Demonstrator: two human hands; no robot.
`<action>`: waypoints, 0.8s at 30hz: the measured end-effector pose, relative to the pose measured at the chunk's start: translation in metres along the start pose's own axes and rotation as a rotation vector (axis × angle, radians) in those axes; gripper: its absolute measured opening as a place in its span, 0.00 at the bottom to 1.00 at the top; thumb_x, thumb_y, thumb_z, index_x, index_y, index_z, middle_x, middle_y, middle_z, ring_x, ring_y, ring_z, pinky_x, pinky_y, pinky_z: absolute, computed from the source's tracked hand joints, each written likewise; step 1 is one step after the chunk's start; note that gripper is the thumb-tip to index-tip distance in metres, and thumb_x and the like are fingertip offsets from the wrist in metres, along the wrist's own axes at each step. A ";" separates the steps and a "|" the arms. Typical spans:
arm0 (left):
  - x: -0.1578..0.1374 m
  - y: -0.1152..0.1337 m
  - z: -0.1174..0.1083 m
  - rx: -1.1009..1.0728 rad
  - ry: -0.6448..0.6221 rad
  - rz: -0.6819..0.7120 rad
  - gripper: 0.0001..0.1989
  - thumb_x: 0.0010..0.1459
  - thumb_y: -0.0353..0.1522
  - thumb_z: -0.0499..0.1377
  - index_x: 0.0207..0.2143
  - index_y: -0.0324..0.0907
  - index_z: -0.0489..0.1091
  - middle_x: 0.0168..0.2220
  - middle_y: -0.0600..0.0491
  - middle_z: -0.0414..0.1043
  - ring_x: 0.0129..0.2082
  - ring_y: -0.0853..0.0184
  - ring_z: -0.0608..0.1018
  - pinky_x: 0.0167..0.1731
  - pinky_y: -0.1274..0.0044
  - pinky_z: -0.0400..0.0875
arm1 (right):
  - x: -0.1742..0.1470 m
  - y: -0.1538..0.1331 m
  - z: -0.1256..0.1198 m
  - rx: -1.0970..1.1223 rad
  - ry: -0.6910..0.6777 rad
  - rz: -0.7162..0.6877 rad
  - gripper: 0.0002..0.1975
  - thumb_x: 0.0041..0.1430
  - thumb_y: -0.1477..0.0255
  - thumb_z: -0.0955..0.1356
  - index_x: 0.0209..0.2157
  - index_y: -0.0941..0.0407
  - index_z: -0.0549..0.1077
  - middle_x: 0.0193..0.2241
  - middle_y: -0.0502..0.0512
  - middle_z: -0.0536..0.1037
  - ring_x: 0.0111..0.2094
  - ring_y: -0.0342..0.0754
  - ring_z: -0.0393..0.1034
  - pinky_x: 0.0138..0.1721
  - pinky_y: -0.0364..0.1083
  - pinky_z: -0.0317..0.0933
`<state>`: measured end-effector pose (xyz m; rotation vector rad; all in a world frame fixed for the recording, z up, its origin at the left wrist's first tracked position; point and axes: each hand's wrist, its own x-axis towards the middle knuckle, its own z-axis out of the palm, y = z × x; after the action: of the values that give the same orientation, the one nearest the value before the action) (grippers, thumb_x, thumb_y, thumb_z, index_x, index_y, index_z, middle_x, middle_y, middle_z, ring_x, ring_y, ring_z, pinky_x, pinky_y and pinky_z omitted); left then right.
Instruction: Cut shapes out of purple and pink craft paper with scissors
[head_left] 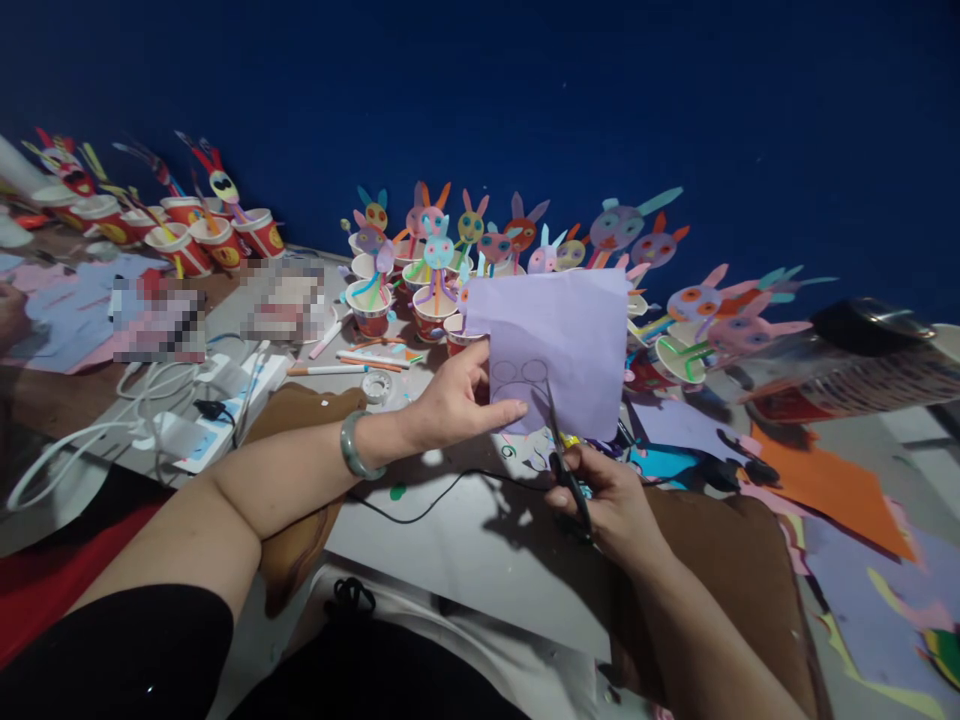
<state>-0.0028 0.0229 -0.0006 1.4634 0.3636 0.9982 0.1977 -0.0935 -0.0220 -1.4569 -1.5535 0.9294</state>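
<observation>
Just above the pale table (pixel 480 570), the left hand (pixel 450 395) is pinching a purple sheet (pixel 581 340) by its left edge, thumb on the front, while the right hand (pixel 611 500) is gripping some black scissors (pixel 574 500) by the handles. The blades (pixel 553 412) are sitting against the sheet's lower part, right by the drawn circles (pixel 533 372), and a bunch of paper bunnies (pixel 438 252) is standing in cups (pixel 369 298) just behind.

Free to pass low over the grey table (pixel 465 560), just left of the brown pad (pixel 720 560). Crossed farther back by a black cord (pixel 409 521). Blocked at the back by lots of bunny cups (pixel 439 250), on the right by a big jar (pixel 847 375), on the left by a power strip (pixel 241 408). Tight between left hand (pixel 457 395) and right hand (pixel 611 500), with purple paper (pixel 574 340) and scissors (pixel 574 488) there.
</observation>
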 end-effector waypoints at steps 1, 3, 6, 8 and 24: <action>0.000 0.000 0.000 0.005 -0.005 0.004 0.23 0.50 0.34 0.68 0.46 0.39 0.64 0.32 0.54 0.74 0.26 0.72 0.77 0.24 0.83 0.71 | 0.000 0.000 0.000 -0.006 -0.002 0.001 0.24 0.45 0.51 0.75 0.22 0.55 0.67 0.20 0.47 0.67 0.23 0.43 0.58 0.25 0.42 0.53; 0.000 0.000 -0.001 0.018 -0.008 0.012 0.23 0.50 0.34 0.68 0.46 0.39 0.64 0.32 0.54 0.74 0.26 0.72 0.77 0.24 0.83 0.71 | 0.000 -0.002 -0.001 -0.016 -0.006 0.005 0.24 0.45 0.51 0.75 0.22 0.55 0.67 0.19 0.47 0.66 0.23 0.42 0.57 0.25 0.42 0.53; 0.000 0.001 -0.001 0.037 -0.002 0.018 0.22 0.50 0.34 0.68 0.45 0.39 0.64 0.32 0.54 0.74 0.27 0.72 0.78 0.25 0.82 0.72 | 0.001 -0.005 -0.001 -0.017 -0.005 0.010 0.25 0.45 0.50 0.75 0.21 0.55 0.66 0.18 0.47 0.65 0.22 0.42 0.56 0.24 0.42 0.51; 0.000 0.001 -0.001 0.039 -0.001 0.018 0.22 0.50 0.34 0.68 0.45 0.39 0.64 0.32 0.53 0.74 0.27 0.71 0.78 0.25 0.82 0.72 | 0.001 -0.006 -0.001 -0.011 -0.008 0.017 0.25 0.45 0.50 0.75 0.20 0.55 0.65 0.18 0.46 0.64 0.22 0.42 0.55 0.24 0.42 0.51; 0.000 0.007 0.001 -0.009 -0.017 0.008 0.23 0.50 0.32 0.66 0.46 0.38 0.62 0.34 0.53 0.73 0.28 0.71 0.78 0.29 0.80 0.76 | 0.002 -0.009 -0.001 0.002 -0.020 0.034 0.28 0.44 0.48 0.74 0.18 0.55 0.61 0.17 0.45 0.61 0.21 0.41 0.52 0.23 0.42 0.50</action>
<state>-0.0043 0.0210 0.0058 1.4652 0.3413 0.9920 0.1947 -0.0923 -0.0131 -1.4803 -1.5462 0.9683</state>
